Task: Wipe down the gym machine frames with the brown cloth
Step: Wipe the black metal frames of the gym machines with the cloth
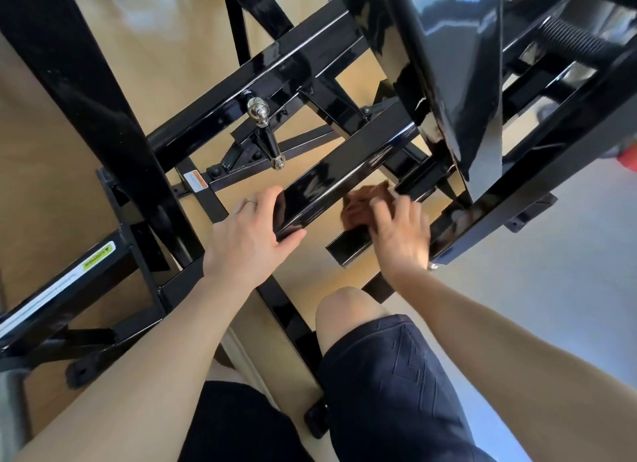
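While the left hand [253, 235] wraps round the end of a glossy black crossbar [344, 182] of the gym machine frame [262, 78], thumb beneath and fingers over the top, the right hand [401, 235] presses the brown cloth [367, 203] against a lower bar [348, 249] just to the right. The cloth is bunched under and ahead of the right fingers, which curl over it; motion blur makes the exact grip hard to read. A bare knee [344, 310] in dark shorts sits below both hands.
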The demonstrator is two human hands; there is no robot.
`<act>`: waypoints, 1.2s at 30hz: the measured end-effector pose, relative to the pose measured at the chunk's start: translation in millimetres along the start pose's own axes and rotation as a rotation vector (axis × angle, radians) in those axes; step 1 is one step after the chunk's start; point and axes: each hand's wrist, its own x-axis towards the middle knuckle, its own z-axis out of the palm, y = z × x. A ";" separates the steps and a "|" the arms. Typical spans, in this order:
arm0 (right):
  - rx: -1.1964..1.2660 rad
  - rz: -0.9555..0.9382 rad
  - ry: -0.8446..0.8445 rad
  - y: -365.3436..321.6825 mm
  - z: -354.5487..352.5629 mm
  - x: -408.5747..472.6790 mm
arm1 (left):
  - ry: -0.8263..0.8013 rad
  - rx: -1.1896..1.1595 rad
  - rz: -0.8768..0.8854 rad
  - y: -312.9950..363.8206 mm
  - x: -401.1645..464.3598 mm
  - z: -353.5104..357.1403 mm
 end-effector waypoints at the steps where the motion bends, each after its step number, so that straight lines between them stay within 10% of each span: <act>1: 0.032 0.088 0.019 4.7 -4.2 12.4 | -0.001 0.001 -0.002 0.4 0.4 -0.2; 4: 0.098 0.233 0.015 -1.9 -8.8 22.2 | -0.009 -0.005 -0.007 0.2 2.4 -0.7; 11: 0.020 -0.153 -0.175 -41.0 9.2 -30.8 | 0.005 -0.001 -0.010 0.8 -0.4 -6.0; 15: 0.075 0.107 -0.131 -26.0 -15.7 -3.6 | -0.059 0.016 -0.034 4.3 1.2 -10.7; 23: 1.454 0.779 -0.454 -103.2 -83.6 -36.6 | -0.376 -0.333 -0.095 -9.1 3.2 -35.2; 29: 1.605 0.543 -0.323 -148.3 -139.6 -56.3 | -0.128 -0.765 -0.330 -30.9 -29.8 -92.8; 36: 1.742 0.301 -0.645 -207.1 -197.9 -5.8 | 0.105 -1.128 -0.463 -30.6 -26.7 -138.9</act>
